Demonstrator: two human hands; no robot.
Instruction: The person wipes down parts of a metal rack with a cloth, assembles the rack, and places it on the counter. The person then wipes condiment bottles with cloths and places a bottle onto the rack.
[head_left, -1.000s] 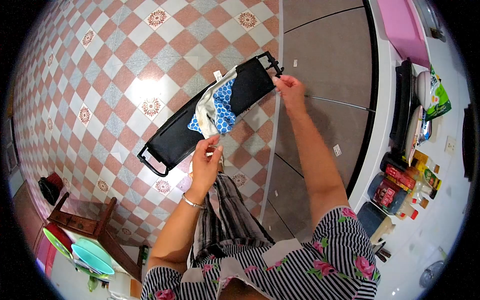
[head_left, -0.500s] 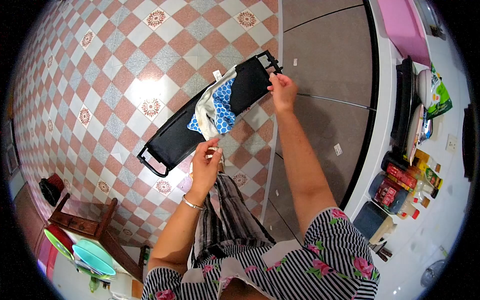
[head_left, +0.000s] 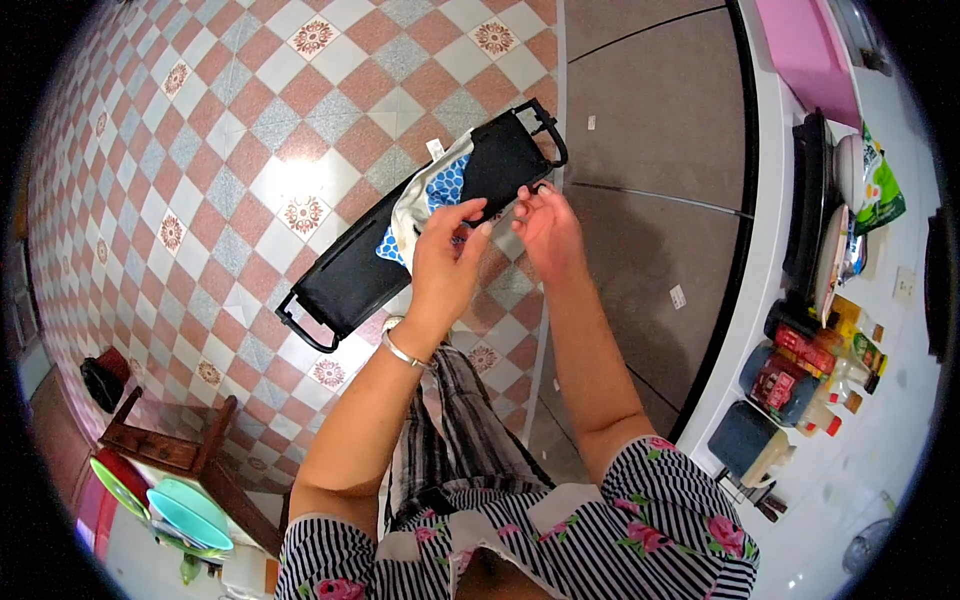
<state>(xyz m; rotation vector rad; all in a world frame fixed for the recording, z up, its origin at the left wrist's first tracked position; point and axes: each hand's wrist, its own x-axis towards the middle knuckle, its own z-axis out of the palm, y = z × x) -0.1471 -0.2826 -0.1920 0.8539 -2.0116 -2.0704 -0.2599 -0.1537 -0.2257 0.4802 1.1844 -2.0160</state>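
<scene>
A long black rack-like tray (head_left: pixel 350 285) with a loop handle at each end lies slantwise in front of me, over the tiled floor. Draped across its middle is a cloth (head_left: pixel 448 186) with a blue-and-white hexagon pattern and an off-white side, partly hidden behind my left hand. My left hand (head_left: pixel 445 265) hovers over the cloth, thumb and fingers bent but apart; whether it touches the fabric is unclear. Close by on the right, my right hand (head_left: pixel 550 238) is near the tray's front edge, its fingers loosely curled and parted. I see nothing held in either.
A counter (head_left: pixel 745 300) on the right carries bottles and jars (head_left: pixel 785 375), a green packet (head_left: pixel 880 190) and a pink container (head_left: pixel 810 50). At lower left stand a wooden stool (head_left: pixel 165 445) and a turquoise basin (head_left: pixel 188 512). Grey-brown panels (head_left: pixel 650 260) border the tiles.
My left hand has moved up and forward over the cloth. My right hand has come away from the tray's right handle, down and left toward my left hand. The tray stays put.
</scene>
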